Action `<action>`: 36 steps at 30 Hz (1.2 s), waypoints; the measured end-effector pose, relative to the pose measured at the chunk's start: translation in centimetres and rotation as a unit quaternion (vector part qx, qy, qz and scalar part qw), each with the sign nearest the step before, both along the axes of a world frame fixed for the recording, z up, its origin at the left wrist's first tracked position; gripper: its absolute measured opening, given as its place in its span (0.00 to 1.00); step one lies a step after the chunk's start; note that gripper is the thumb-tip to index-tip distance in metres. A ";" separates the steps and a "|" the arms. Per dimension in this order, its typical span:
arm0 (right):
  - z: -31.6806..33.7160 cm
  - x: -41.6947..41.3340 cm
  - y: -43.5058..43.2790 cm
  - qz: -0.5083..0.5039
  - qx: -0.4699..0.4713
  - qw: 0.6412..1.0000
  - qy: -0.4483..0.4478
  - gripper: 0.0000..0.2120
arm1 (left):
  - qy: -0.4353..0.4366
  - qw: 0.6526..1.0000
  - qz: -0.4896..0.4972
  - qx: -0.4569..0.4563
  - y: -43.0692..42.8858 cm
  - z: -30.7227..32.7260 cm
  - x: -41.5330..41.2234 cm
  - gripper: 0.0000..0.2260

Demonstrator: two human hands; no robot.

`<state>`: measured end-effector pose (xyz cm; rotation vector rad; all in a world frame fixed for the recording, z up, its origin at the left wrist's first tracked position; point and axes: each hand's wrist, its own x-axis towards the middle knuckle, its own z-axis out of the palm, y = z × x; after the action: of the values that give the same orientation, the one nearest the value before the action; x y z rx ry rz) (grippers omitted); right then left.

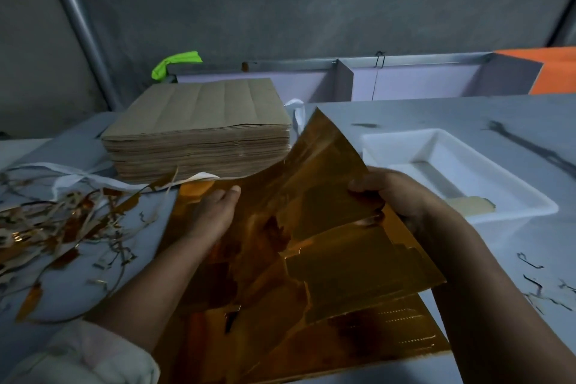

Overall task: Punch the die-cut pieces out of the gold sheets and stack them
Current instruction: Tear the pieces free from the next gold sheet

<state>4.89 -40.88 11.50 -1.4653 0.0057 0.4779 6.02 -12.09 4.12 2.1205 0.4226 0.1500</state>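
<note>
1. Holding up one gold sheet in the middle of the scene, tilted with its far corner raised, above a pile of gold sheets lying near on the table.
2. Judging the sheet as light, thin and floppy: bowing between the hands, glossy and probably slippery, likely creasing or tearing along the die-cut lines under rough handling.
3. Judging the edges as the best places for taking hold, one at each side, sparing the foil face from folds and leaving the cut shapes free for pushing out.
4. Clamping the right edge with the right hand: fingers curled over the far face, thumb pressing on the near face, closed firmly on the sheet.
5. Touching the left part of the sheet with the left hand: fingers fairly straight and together, lying against the foil; thumb hidden, so not being able to tell whether pinching or only steadying.
6. Leaving untouched a brown stack at the far left, a tangle of gold scrap strips at the left, and a white tray at the right.
</note>
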 end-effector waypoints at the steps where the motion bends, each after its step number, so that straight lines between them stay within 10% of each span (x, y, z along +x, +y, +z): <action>1: -0.8 -0.2 -0.4 -0.012 0.001 1.000 0.018 0.07 | 0.002 1.000 -0.004 0.005 -0.4 -0.2 0.0 0.21; 15: -3.3 -0.3 -1.8 -0.056 0.098 0.988 0.101 0.06 | 0.038 0.992 -0.050 0.106 -5.2 -3.4 0.7 0.15; 36: 3.7 2.2 1.4 -0.080 0.232 0.969 -0.023 0.06 | 0.207 0.963 0.033 0.171 6.6 1.5 0.9 0.21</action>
<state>7.09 -39.53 15.15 -1.0048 -0.0230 0.2868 6.92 -5.49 5.59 2.4828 0.7596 -0.2037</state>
